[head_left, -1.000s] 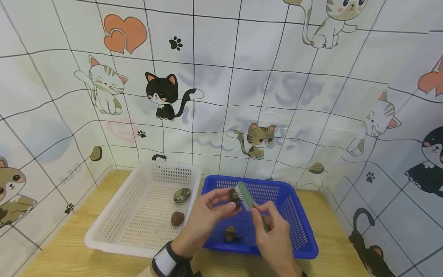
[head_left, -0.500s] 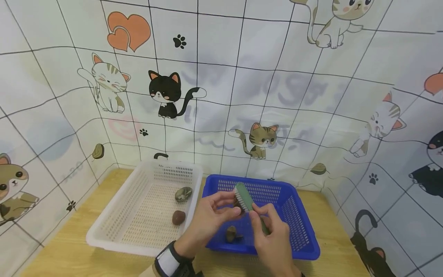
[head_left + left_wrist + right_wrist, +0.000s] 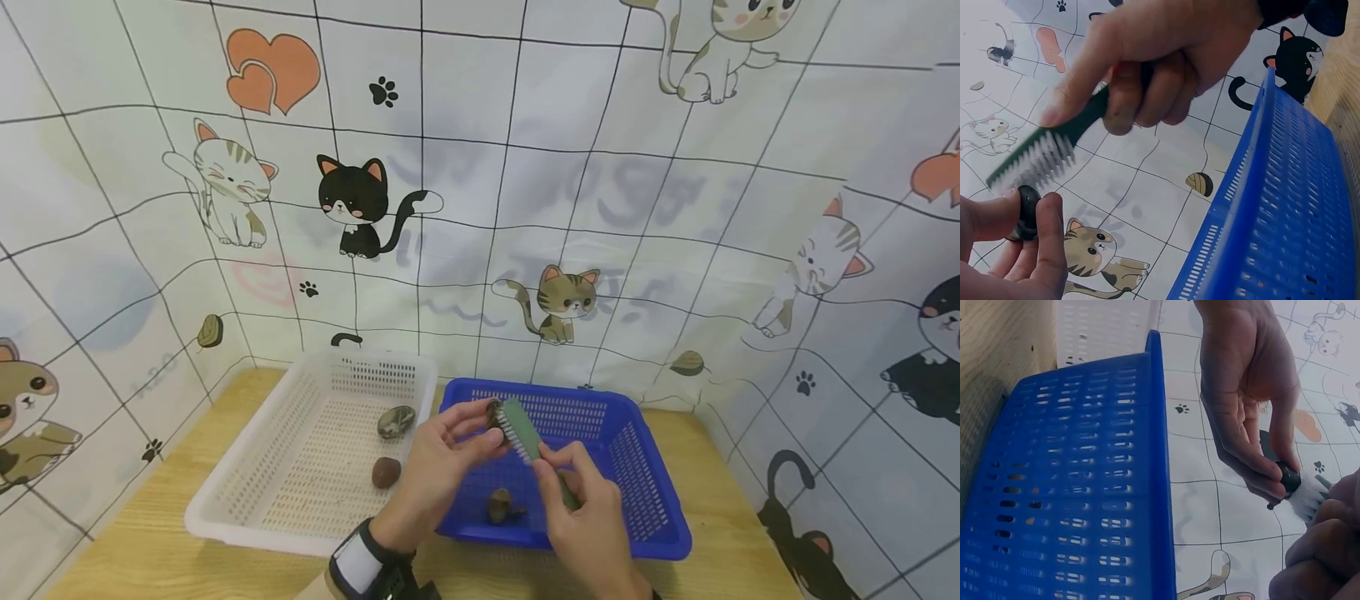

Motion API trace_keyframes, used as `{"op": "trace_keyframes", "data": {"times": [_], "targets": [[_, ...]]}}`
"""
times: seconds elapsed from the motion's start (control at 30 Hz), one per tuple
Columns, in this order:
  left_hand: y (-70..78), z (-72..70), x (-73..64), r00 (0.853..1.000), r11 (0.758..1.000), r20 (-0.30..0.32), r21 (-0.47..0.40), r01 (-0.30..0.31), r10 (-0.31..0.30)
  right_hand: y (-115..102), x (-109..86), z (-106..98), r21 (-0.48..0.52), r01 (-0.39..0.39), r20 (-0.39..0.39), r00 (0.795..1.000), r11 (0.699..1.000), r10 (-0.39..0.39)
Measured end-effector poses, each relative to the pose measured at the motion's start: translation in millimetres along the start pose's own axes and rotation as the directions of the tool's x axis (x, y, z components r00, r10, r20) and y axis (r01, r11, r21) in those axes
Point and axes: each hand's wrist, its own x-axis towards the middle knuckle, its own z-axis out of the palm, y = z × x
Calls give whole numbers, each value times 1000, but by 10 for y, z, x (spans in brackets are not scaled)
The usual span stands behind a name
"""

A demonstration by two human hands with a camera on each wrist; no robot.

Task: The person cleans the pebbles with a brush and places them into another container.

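A dark, glossy stone (image 3: 1027,212) is pinched between the thumb and fingers of my left hand (image 3: 438,471), above the blue basket. My right hand (image 3: 588,512) grips the handle of a green brush (image 3: 522,425) with white bristles. In the head view the bristles lie against the right side of the stone, hiding part of it. The left wrist view has the bristles (image 3: 1041,159) at the stone's upper edge. Below the hands, brownish stones (image 3: 498,506) lie in the blue basket (image 3: 660,548).
To the left stands a white basket (image 3: 225,525) holding a mottled grey-green stone (image 3: 396,422) and a reddish-brown stone (image 3: 386,472). Both baskets rest on a wooden tabletop (image 3: 723,508). A cat-patterned sheet (image 3: 465,183) covers the walls behind and at the sides.
The brush covered the stone half a second ago; now more of the stone shows. Both hands have shifted slightly left, still holding the stone and brush.
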Motion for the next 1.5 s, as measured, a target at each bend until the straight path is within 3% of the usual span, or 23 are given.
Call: {"op": "trace_keyframes", "data": {"times": [0.07, 0.17, 0.3, 0.4, 0.6, 0.73, 0.9, 1.03, 1.23, 1.33, 1.5], "targets": [[-9, 4, 10, 1000, 1000, 15, 21, 13, -13, 4, -2, 11, -10, 41, -10, 999, 999, -41], [-34, 15, 22, 997, 998, 75, 55, 20, -24, 8, -1, 1, -26, 30, -45, 999, 999, -31], [-39, 18, 23, 992, 999, 124, 53, 7, -14, 14, -2, -44, -32, -93, -59, 994, 995, 91], [-14, 7, 11, 995, 999, 101, 39, -9, 5, 8, 7, -57, -33, -147, -42, 989, 989, 145], [3, -25, 2, 1000, 1000, 16, 11, -9, 9, -10, 7, -2, -29, -37, -2, 999, 999, 37], [-16, -21, 12, 999, 998, 35, 58, 9, -11, -6, 5, 30, -52, 41, -13, 999, 998, -42], [-29, 1, 7, 995, 996, 101, 88, 14, -23, 10, 22, 2, -81, -12, -66, 998, 997, 7], [-7, -4, -5, 998, 998, 60, 56, -4, 1, 8, 20, -10, -61, -62, -60, 997, 996, 58], [6, -17, -12, 998, 999, -58, 42, -32, 34, 1, 3, 46, -92, 54, -14, 998, 994, -55], [-16, 0, -8, 999, 997, -49, 78, -13, 17, 11, -1, 57, -110, 97, -38, 994, 989, -101], [-28, 30, -7, 1000, 997, -17, 72, -1, 2, 10, 21, 40, -137, 77, -83, 993, 988, -89]]}}
